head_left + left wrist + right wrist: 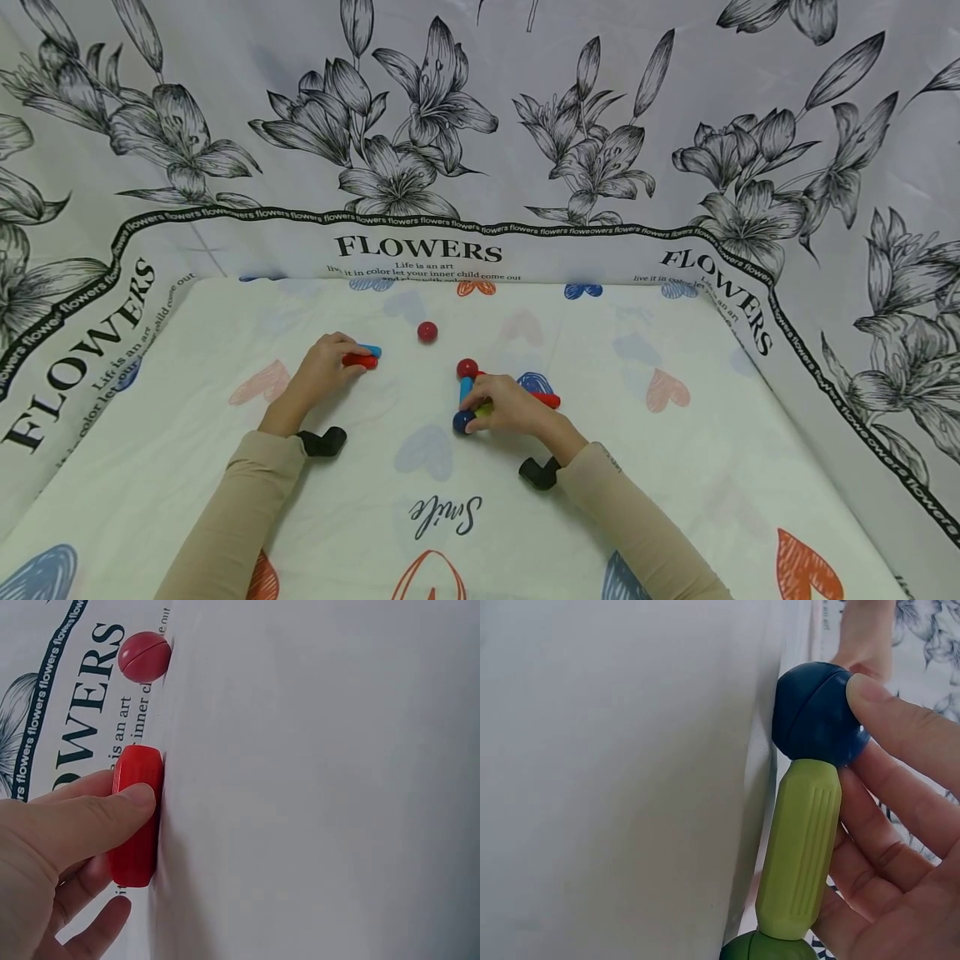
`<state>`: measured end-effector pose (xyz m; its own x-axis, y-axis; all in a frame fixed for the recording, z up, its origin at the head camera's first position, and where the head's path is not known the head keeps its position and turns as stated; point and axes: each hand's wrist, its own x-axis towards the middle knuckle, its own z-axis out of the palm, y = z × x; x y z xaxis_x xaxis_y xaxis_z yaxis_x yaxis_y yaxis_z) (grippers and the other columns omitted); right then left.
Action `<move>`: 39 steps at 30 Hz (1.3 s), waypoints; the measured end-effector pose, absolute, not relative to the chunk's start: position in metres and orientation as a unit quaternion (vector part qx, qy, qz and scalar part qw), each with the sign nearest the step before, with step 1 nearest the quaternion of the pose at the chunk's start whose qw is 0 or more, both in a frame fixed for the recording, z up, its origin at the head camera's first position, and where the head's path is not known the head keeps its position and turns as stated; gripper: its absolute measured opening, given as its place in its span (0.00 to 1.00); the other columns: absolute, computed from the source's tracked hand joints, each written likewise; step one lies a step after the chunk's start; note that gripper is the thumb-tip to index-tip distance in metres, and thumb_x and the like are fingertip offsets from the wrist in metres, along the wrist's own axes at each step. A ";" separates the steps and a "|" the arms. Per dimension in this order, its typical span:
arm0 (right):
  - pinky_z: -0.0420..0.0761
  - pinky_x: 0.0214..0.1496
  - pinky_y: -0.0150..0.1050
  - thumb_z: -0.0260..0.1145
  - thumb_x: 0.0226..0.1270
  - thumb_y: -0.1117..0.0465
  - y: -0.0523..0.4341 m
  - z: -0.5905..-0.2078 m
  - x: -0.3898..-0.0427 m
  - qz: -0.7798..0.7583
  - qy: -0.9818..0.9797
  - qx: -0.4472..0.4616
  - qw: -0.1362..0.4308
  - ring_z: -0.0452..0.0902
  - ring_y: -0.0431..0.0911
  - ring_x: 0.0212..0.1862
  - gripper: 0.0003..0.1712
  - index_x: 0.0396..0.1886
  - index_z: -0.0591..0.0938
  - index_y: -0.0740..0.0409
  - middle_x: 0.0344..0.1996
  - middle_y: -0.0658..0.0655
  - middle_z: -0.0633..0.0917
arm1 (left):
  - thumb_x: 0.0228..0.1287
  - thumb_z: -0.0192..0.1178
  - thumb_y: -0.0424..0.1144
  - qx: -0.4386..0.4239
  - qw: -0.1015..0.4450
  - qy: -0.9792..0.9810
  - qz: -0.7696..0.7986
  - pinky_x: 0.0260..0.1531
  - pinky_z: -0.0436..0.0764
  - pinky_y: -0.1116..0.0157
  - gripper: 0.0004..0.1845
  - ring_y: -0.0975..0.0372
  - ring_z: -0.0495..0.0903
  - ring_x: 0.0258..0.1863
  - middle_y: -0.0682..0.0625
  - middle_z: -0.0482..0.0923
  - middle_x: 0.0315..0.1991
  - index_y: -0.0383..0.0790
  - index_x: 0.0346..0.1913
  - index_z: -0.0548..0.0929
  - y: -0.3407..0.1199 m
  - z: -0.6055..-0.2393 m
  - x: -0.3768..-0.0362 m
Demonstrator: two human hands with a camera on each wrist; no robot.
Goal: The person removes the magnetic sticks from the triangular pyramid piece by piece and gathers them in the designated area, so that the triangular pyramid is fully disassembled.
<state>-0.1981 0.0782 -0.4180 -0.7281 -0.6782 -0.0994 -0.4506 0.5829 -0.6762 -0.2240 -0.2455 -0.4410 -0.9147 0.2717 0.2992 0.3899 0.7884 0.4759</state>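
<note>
**A:** From the head view, what's where?

**B:** The left hand (327, 360) pinches a red stick (361, 361) on the bench (675, 467), a light blue stick (371, 351) just behind it. The right hand (510, 404) curls round a blue ball (462, 422) joined to a green stick (483, 409). A blue stick (466, 388) runs from that ball up to a red ball (467, 367), and a loose red ball (427, 332) lies apart, between the hands.

**A:** And the left wrist view?

**B:** Thumb and fingers (90, 817) clamp the red stick (136, 817) along its side; the loose red ball (144, 656) sits beyond its tip, not touching.

**A:** The right wrist?

**B:** The fingers (900, 727) press the blue ball (817, 712) onto the green stick (799, 847), whose lower end meets a green ball (769, 949).

**A:** How to do it well?

**B:** I'd judge: hold the joint steady with the right hand, and bring the red stick in end-first so the pieces don't twist apart.
</note>
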 end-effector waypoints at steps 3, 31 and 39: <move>0.74 0.44 0.27 0.73 0.56 0.59 0.079 -0.418 -0.198 -0.317 0.870 -0.337 0.173 0.72 0.41 0.42 0.14 0.43 0.87 0.57 0.37 0.54 0.82 | 0.51 0.68 0.25 -0.175 0.108 -0.940 -0.272 0.44 0.78 0.49 0.11 0.45 0.77 0.40 0.34 0.80 0.38 0.29 0.41 0.87 -0.245 -0.441 -0.223; 0.78 0.51 0.27 0.73 0.57 0.60 0.088 -0.414 -0.197 -0.314 0.849 -0.380 0.190 0.77 0.45 0.49 0.14 0.44 0.87 0.55 0.44 0.55 0.85 | 0.57 0.66 0.29 -0.204 0.083 -0.909 -0.355 0.45 0.81 0.52 0.10 0.50 0.79 0.41 0.41 0.84 0.40 0.33 0.42 0.86 -0.208 -0.433 -0.206; 0.80 0.47 0.28 0.71 0.59 0.61 0.093 -0.413 -0.203 -0.375 0.843 -0.346 0.171 0.78 0.42 0.40 0.11 0.41 0.87 0.58 0.38 0.55 0.87 | 0.60 0.65 0.33 -0.216 0.038 -0.902 -0.372 0.49 0.83 0.52 0.11 0.52 0.82 0.44 0.43 0.85 0.43 0.34 0.45 0.86 -0.189 -0.432 -0.204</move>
